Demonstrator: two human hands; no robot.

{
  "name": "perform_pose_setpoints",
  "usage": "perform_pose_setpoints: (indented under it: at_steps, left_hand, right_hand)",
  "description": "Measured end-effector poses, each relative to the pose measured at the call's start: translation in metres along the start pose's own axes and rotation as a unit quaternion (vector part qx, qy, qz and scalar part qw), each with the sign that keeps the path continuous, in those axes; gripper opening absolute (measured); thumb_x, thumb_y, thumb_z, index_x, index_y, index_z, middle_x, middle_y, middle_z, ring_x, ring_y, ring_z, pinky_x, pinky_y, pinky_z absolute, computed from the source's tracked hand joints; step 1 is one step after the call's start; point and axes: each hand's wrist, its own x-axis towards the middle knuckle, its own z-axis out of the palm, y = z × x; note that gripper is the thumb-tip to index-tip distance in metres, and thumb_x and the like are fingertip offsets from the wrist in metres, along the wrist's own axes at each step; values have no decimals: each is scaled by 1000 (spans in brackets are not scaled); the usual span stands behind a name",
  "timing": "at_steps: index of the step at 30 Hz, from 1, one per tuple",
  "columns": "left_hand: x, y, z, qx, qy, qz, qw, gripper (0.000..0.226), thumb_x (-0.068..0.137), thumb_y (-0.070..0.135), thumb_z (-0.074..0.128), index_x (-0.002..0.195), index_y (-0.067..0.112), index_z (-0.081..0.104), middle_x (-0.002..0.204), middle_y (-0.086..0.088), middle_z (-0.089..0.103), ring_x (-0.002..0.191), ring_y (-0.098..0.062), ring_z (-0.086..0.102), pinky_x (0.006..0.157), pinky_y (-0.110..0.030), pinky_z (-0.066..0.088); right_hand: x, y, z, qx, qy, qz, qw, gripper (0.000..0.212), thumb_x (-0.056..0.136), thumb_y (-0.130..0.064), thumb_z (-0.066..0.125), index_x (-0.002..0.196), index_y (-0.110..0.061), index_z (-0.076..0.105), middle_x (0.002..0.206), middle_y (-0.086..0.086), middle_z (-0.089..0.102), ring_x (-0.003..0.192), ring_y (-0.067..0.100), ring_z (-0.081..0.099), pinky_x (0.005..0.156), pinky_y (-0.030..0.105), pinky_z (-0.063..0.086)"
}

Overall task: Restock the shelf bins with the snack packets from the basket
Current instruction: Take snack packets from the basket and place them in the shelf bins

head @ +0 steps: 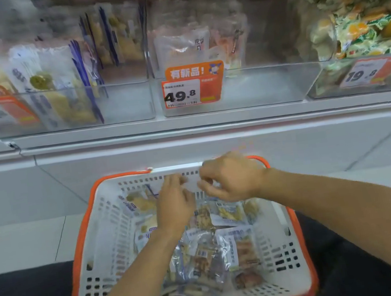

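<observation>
Both hands' grips (174, 203) (229, 180) over basket (81, 241) beneath bins (231, 91).

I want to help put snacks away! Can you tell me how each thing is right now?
basket: holds many snack packets
snack packets: piled loose in the basket
left hand: over the packets, fingers fairly straight
right hand: fingers curled; grip unclear
middle bin: few packets at the back, front bare
left bin: packets standing upright
right bin: heaped with green and orange packets
</observation>
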Motion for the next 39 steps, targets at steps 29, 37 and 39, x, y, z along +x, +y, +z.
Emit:
perform_pose_setpoints:
  at_steps: [29, 37, 39]
  left_hand:
    - [-33, -77, 17, -199, -222, -329, 896, 19, 99, 17, 61, 82, 11, 65, 87, -7, 67, 73, -15, 63, 72, -30, 54]
    - [-24, -61, -6, -407, -198, -358, 817, 19, 100, 24, 57, 94, 9, 66, 76, -11, 56, 62, -20, 53, 62, -32, 43]
    - [-16, -54, -21, -418, -249, -309, 817, 28, 98, 34, 59, 113, 15, 71, 71, -12, 44, 52, -21, 34, 59, -29, 39]
  right_hand:
    - [-54, 18, 133, 610, -148, 505, 592, 39, 76, -20, 87, 107, -14, 65, 110, 1, 75, 102, 17, 70, 81, 30, 56]
    - [-31, 27, 115, 608, -52, 500, 614, 28, 77, -10, 86, 98, -4, 68, 98, 12, 72, 87, 24, 63, 79, 37, 56]
    - [-25, 31, 99, 583, -42, 473, 660, 35, 77, -6, 84, 106, 5, 67, 96, 17, 74, 86, 30, 67, 87, 45, 55]
